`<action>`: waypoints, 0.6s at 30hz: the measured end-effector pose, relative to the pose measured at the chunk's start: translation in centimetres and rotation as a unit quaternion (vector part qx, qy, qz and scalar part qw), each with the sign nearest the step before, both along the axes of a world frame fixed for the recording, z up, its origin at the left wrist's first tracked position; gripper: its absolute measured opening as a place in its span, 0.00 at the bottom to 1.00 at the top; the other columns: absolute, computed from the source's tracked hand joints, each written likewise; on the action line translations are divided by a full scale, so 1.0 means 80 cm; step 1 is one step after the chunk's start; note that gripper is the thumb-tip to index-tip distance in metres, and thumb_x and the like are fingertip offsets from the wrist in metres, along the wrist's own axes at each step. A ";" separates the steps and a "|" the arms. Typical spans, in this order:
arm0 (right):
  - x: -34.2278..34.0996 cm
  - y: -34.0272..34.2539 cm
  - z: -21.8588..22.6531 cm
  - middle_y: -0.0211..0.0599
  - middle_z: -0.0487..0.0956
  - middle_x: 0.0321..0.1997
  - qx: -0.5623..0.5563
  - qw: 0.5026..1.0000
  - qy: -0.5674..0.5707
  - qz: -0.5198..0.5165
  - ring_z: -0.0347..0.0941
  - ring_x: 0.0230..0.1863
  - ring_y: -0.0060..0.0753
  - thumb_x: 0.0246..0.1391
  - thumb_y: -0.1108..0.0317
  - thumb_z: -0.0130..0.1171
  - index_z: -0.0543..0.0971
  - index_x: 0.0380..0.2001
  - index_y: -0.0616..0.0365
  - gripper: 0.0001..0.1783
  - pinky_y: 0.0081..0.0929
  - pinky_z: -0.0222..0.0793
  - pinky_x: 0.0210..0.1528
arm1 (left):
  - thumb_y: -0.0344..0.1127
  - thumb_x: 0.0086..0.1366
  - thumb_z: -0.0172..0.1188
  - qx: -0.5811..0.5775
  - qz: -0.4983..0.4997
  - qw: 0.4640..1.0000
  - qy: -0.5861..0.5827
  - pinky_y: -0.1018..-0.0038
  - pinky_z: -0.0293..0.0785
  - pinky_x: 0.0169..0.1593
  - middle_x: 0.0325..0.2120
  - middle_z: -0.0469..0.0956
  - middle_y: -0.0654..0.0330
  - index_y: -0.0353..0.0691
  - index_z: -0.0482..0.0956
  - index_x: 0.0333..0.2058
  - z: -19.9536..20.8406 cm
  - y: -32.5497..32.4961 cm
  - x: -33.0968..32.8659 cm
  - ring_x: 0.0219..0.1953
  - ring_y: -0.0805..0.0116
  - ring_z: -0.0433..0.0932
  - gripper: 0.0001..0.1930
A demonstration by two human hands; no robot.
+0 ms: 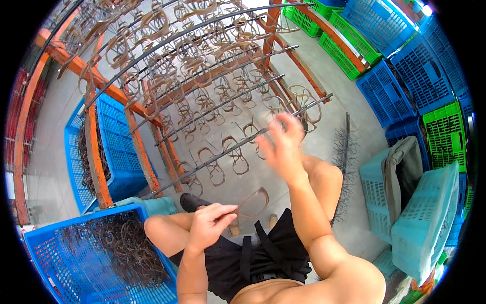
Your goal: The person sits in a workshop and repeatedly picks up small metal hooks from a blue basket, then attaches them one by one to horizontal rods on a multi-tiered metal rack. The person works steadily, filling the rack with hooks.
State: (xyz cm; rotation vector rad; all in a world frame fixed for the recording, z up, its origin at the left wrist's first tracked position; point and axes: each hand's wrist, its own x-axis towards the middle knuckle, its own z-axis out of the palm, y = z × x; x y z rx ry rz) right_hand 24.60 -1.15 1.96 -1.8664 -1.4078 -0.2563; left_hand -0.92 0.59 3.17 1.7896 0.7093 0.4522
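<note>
My left hand (214, 223), low in front of my lap, pinches a thin brown eyeglass frame (261, 203), which juts to the right and is slightly blurred. My right hand (283, 144) is raised at the right end of the nearest dark rod (233, 148). Motion blurs it, but thumb and fingers look apart, and I see nothing held in them. Along that rod hang several eyeglass frames (237, 158). Just beyond my right fingertips, another eyeglass frame (315, 114) hangs at the rod's end.
An orange metal rack (93, 147) carries more rods crowded with brown frames. Blue baskets (43, 253) holding dark, tangled wire-like pieces stand at left. Blue, teal and green crates (445, 134) are stacked at right. A rod with thin bristle-like pieces (345, 162) lies beside my right leg.
</note>
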 end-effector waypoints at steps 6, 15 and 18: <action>-0.037 -0.020 0.023 0.37 0.74 0.25 -0.213 0.808 0.367 0.408 0.70 0.28 0.37 0.50 0.64 0.62 0.76 0.33 0.58 0.11 0.28 0.68 0.32 | 0.28 0.55 0.64 0.036 0.141 0.981 -0.131 0.74 0.67 0.45 0.37 0.74 0.57 0.34 0.76 0.39 -0.013 0.043 -0.006 0.41 0.69 0.72 0.13; -0.019 0.029 -0.116 0.26 0.69 0.17 0.091 0.855 0.504 -0.085 0.61 0.16 0.16 0.61 0.68 0.49 0.74 0.35 0.64 0.09 0.19 0.58 0.18 | 0.32 0.63 0.56 0.331 0.451 0.816 0.148 0.71 0.69 0.41 0.43 0.68 0.55 0.36 0.73 0.43 -0.086 0.103 -0.065 0.39 0.64 0.70 0.11; -0.016 0.037 -0.127 0.30 0.71 0.17 0.066 0.855 0.509 -0.080 0.62 0.18 0.18 0.61 0.69 0.48 0.74 0.31 0.65 0.10 0.21 0.59 0.21 | 0.33 0.63 0.56 0.282 0.447 0.830 0.177 0.71 0.70 0.38 0.38 0.72 0.56 0.35 0.75 0.40 -0.091 0.109 -0.081 0.34 0.65 0.73 0.09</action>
